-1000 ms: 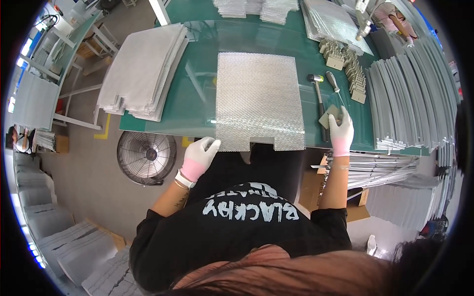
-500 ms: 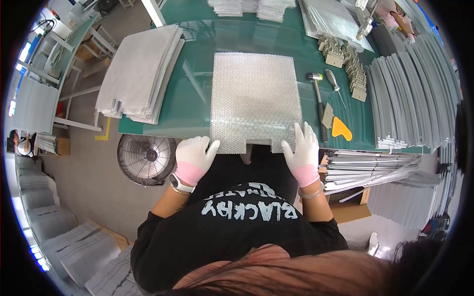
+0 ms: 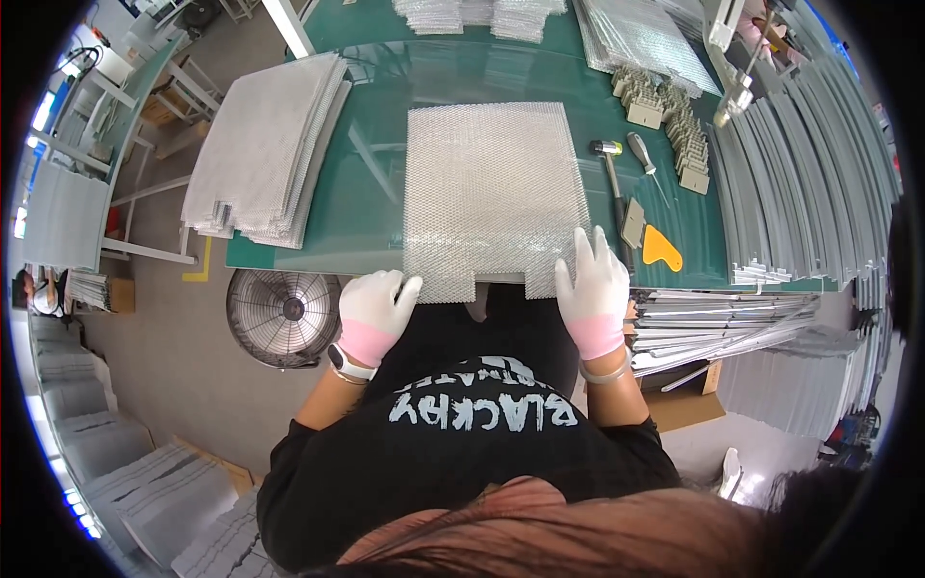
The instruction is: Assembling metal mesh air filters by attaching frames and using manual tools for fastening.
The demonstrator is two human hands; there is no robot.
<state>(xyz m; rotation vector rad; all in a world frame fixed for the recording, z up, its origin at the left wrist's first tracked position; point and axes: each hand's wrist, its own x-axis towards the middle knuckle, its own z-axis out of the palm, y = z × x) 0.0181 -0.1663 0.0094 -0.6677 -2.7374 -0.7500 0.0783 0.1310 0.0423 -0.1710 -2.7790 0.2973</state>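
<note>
A silvery mesh sheet [image 3: 491,193] with a notched near edge lies flat on the green table [image 3: 371,207], its near end hanging slightly over the edge. At its near left corner is my left hand [image 3: 378,313], in a white glove with a pink cuff; its fingers are loosely bent and the thumb stands apart by the sheet's edge. My right hand [image 3: 591,297], gloved alike, has its fingers spread, with fingertips and thumb over the near right corner. Right of the sheet lie a hammer [image 3: 614,178], a screwdriver [image 3: 647,160], a yellow scraper [image 3: 661,249] and a small grey-beige block [image 3: 633,223].
A stack of mesh sheets [image 3: 265,144] stands on the left. Beige blocks [image 3: 692,159] line up at the right, beside a row of grey panels [image 3: 785,193]. Clear-looking sheets [image 3: 646,48] lie at the far right. A floor fan [image 3: 289,313] stands below the table's left edge.
My right hand has shifted slightly outward and its fingertips a little farther forward. The whole view has moved slightly. My left hand stays by the sheet's near left corner.
</note>
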